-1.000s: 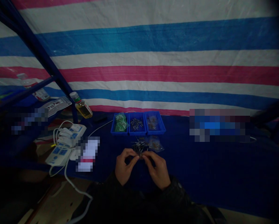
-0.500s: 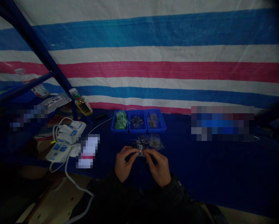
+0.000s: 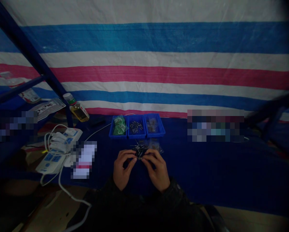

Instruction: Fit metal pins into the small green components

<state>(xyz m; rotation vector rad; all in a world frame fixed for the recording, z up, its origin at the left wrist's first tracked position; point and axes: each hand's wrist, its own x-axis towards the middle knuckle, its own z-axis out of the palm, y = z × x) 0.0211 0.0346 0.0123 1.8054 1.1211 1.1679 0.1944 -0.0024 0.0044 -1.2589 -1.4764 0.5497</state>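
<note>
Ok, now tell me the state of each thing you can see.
Loose metal pins: heaped on the blue cloth.
Left hand: raised, fingertips meeting the other's.
Right hand: raised, just over the pins.
Three blue trays: side by side, all holding parts.
Plastic bottle: capped, lying tilted.

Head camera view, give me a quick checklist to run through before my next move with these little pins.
Left hand and right hand working together at the fingertips: ok.
Part held between the hands: cannot tell, too small and dark.
Loose pins contained: not ok, piled on the blue sheet.
Three blue plastic trays upright, side by side: ok.
Power strip apart from the hands: ok.
Light on the work: not ok, dim.
</note>
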